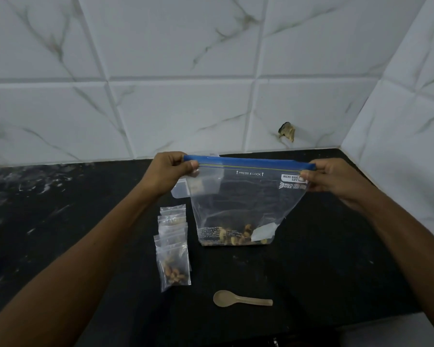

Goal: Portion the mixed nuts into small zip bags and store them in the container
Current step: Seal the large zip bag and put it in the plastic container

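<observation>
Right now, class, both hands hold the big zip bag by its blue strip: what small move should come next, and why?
Probably pull the strip apart to open the large bag. The left hand and right hand pinch its two top corners, the seal looks closed, nuts remain at the bottom, and the spoon lies ready beside the small bags.

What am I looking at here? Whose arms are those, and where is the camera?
There is no machine. The camera sits on a person's head and looks down, so you see their own two arms. The left hand and right hand each pinch one end of the blue strip atop a big clear bag. A few nuts lie at its bottom. On the black counter lie small bags, the nearest holding nuts, and a spoon. A clear box peeks out behind the big bag.
</observation>
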`<action>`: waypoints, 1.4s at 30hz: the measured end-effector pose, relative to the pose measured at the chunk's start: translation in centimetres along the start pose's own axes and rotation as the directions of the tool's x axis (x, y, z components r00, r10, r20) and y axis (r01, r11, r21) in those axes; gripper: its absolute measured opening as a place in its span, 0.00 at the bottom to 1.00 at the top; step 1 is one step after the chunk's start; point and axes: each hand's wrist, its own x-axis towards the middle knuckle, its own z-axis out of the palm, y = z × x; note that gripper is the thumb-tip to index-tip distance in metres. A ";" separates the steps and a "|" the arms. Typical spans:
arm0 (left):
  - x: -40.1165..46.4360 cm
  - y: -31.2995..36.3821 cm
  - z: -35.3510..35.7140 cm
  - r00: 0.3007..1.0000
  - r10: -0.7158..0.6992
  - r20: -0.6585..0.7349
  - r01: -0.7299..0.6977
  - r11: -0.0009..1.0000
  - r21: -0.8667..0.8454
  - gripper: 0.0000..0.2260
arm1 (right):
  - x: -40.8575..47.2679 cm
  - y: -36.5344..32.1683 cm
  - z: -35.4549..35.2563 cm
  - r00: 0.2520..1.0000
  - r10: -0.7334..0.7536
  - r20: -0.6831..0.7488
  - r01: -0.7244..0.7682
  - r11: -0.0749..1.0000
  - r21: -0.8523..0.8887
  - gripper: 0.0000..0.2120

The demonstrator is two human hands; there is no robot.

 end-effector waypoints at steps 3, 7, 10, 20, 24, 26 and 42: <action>-0.1 -0.7 0.3 0.999 -0.037 0.000 0.036 0.993 -0.115 0.12 | -0.1 0.6 0.2 0.999 0.036 0.008 -0.036 0.994 0.103 0.06; 0.0 -0.9 0.9 0.995 -0.095 -0.035 0.082 0.959 -0.273 0.06 | 0.0 0.9 1.0 0.995 0.066 -0.070 -0.046 0.966 0.253 0.08; 0.0 -1.0 1.2 0.994 -0.104 -0.029 0.094 0.966 -0.240 0.07 | 0.1 1.1 1.7 0.994 0.068 -0.086 -0.041 0.957 0.289 0.08; -1.4 -0.9 1.4 0.997 -0.011 0.075 -0.002 0.986 0.166 0.10 | -0.2 2.1 1.0 0.996 -0.015 0.086 0.016 1.000 -0.015 0.21; -1.2 -2.1 1.4 0.992 0.060 0.107 -0.099 0.908 0.406 0.09 | 0.0 2.2 1.4 0.992 -0.124 0.008 0.115 0.891 -0.439 0.03; -1.0 -2.1 1.2 0.995 0.019 0.097 -0.051 0.938 0.343 0.14 | 0.1 2.2 1.5 0.995 -0.103 -0.001 0.091 0.892 -0.443 0.08; -1.8 -4.4 3.4 0.952 -0.306 -0.023 0.304 0.950 -0.066 0.10 | -0.3 5.1 3.4 0.979 0.019 0.201 0.022 0.979 -0.200 0.24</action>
